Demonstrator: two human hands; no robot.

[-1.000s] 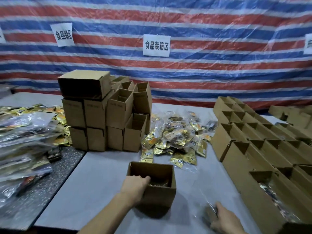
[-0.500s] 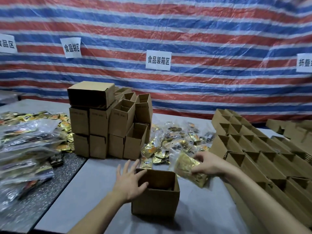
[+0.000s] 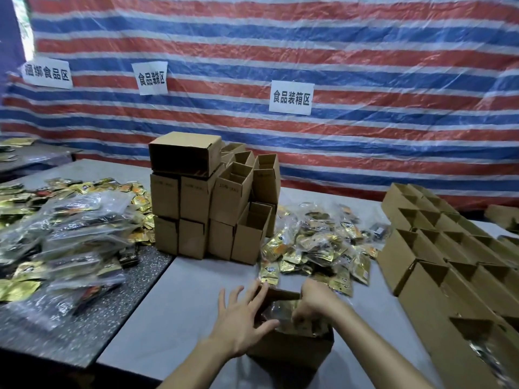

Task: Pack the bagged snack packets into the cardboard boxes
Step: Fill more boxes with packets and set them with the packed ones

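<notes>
Nearest the camera, an open cardboard box [image 3: 292, 346] sits on the grey table [image 3: 174, 318], its mouth facing up. The left hand [image 3: 241, 318] lies against the box's left wall with fingers spread wide, thumb hooked over the near rim, clamped on nothing. The right hand [image 3: 314, 304] reaches down into the box mouth, fingers curled on a bagged snack packet [image 3: 283, 313] that lies roughly flat inside; motion blur hides which way its long axis runs. Just beyond the box, a loose heap of gold snack packets [image 3: 314, 248] in clear bags spreads across the table, pointing every way. To the right, rows of open boxes [image 3: 438, 248] stand side by side, mouths up, the rows running away from the camera; the nearest holds some bagged packets. Left of the heap rises a stack of empty cartons [image 3: 207, 203], some upright, the top one lying on its side. Farther left, a speckled dark table [image 3: 84, 318] carries a pile of larger clear bags [image 3: 73, 234] and more gold packets. Behind everything hangs a red, white and blue striped tarp [image 3: 365, 80] with three paper signs [image 3: 291, 98].
</notes>
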